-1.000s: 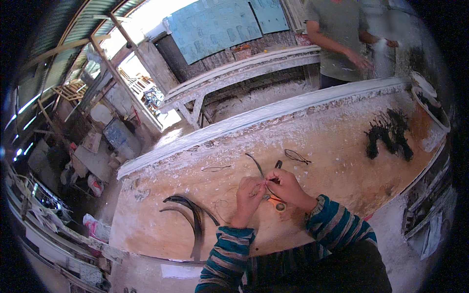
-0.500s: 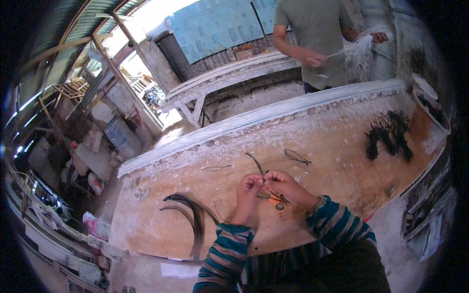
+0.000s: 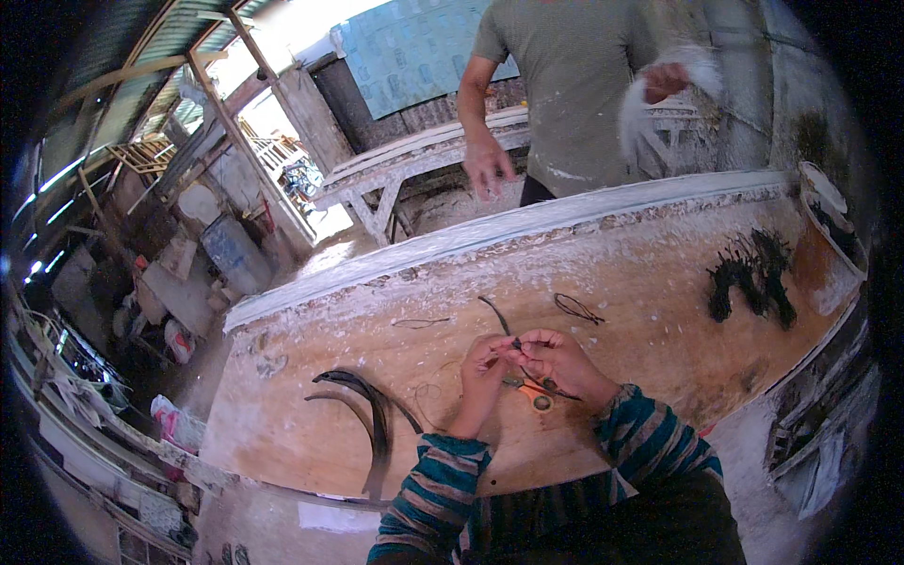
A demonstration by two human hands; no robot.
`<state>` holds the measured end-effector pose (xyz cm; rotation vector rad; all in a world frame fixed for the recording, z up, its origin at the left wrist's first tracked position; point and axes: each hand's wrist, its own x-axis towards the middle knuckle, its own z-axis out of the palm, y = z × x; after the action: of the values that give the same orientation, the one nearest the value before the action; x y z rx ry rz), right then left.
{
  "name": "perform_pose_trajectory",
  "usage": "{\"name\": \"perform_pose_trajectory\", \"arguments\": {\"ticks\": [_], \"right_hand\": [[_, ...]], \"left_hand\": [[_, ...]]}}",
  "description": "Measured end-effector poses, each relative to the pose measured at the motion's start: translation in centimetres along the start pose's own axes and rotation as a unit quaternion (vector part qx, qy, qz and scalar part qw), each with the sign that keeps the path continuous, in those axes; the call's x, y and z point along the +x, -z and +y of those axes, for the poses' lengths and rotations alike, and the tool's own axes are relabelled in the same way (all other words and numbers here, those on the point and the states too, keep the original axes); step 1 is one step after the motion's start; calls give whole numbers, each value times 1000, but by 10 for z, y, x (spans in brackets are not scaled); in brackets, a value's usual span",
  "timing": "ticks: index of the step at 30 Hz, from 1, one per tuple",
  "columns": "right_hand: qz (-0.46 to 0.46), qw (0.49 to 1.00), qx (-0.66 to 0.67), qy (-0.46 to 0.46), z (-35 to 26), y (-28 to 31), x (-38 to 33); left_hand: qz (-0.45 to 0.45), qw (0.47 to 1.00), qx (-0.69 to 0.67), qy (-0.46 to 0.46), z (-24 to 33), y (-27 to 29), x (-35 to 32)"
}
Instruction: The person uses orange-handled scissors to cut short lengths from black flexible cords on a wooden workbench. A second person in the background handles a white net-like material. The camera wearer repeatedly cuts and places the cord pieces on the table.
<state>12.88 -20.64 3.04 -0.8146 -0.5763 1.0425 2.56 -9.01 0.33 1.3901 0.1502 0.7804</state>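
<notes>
My left hand [image 3: 485,365] and my right hand [image 3: 562,363] meet over the tabletop, both with fingers pinched on a narrow dark strip [image 3: 493,314]. One end of the strip sticks out beyond my fingertips. A small dark knot or fold shows between the fingers, and a dark length trails under my right palm. Beneath my hands lie orange-handled scissors [image 3: 540,402], their blades partly hidden. To the left of my left forearm rests a bunch of long, curved black strips [image 3: 379,424]. A faint thin loop of cord [image 3: 428,400] lies between them and my left hand.
The wooden table [image 3: 301,433] has a raised whitish far edge. A dark looped cord [image 3: 576,309] and a thinner one [image 3: 420,323] lie beyond my hands. Black tied bundles [image 3: 749,278] sit at right, beside a bucket [image 3: 824,240]. Across the table stands a person [image 3: 584,104] holding white fibres.
My fingers have shifted slightly around the strip, and more of its trailing end shows. The person across has moved left and lowered one hand; the white fibres swing in the other.
</notes>
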Motion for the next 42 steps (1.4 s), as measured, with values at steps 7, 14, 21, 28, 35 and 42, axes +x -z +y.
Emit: {"name": "perform_pose_trajectory", "arguments": {"ticks": [7, 14, 21, 28, 35, 42], "right_hand": [[-5, 993, -114, 29, 9, 13, 5], [1, 982, -168, 85, 10, 11, 5], [-56, 975, -199, 84, -1, -6, -2], [-24, 977, -176, 121, 2, -13, -2], [-30, 951, -263, 159, 11, 3, 3], [-37, 975, -181, 126, -2, -11, -8]], "left_hand": [[-24, 998, 60, 12, 8, 0, 3], [-46, 990, 20, 132, 27, -2, 3], [-70, 984, -20, 163, 19, 11, 7], [-23, 989, -33, 140, 16, 13, 8], [-16, 996, -36, 80, 17, 13, 13], [-24, 981, -115, 153, 37, 7, 7]]}}
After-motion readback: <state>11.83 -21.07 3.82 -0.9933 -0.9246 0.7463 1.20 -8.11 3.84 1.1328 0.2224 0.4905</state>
